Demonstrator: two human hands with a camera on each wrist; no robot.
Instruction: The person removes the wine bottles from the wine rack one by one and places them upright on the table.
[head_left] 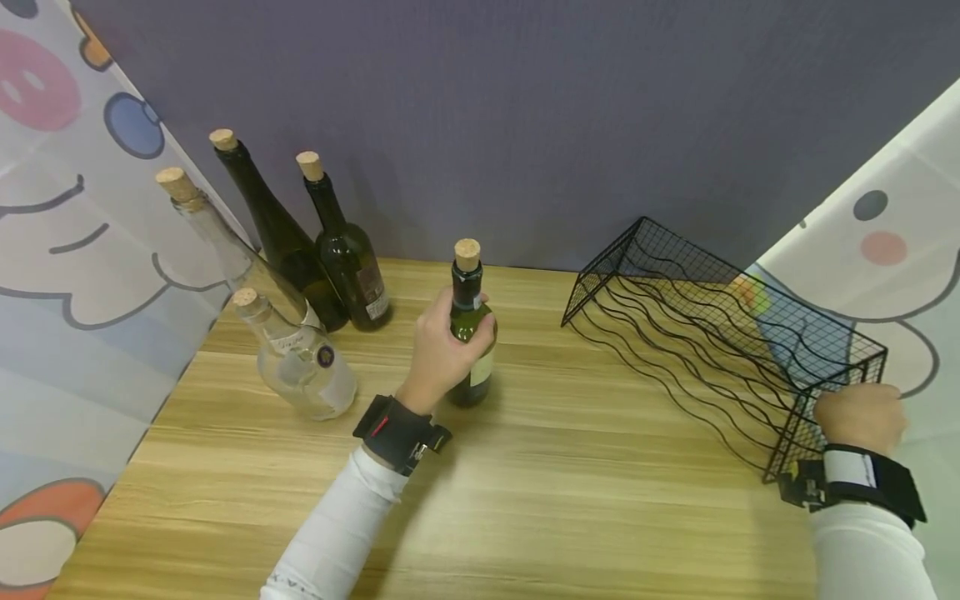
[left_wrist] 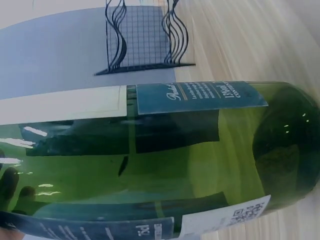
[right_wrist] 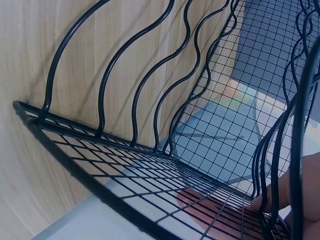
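My left hand (head_left: 444,348) grips a green wine bottle (head_left: 481,377) around its shoulder, with the thumb on the near side. A cork (head_left: 467,253) tops the dark neck. The left wrist view shows the glass body (left_wrist: 165,170) close up, with blue and white labels. At the right, my right hand (head_left: 861,418) holds the near end of a black wire wine rack (head_left: 705,333). In the right wrist view, fingers (right_wrist: 281,194) curl at the mesh end panel (right_wrist: 145,185), beside the wavy wires. Part of that hand is hidden behind the wires.
Two dark corked bottles (head_left: 288,242) (head_left: 352,267) stand at the back left. Before them are a tall clear bottle (head_left: 247,262) and a squat clear bottle (head_left: 307,371). A grey wall (head_left: 487,125) backs the wooden table (head_left: 570,500). Printed panels (head_left: 900,275) flank it.
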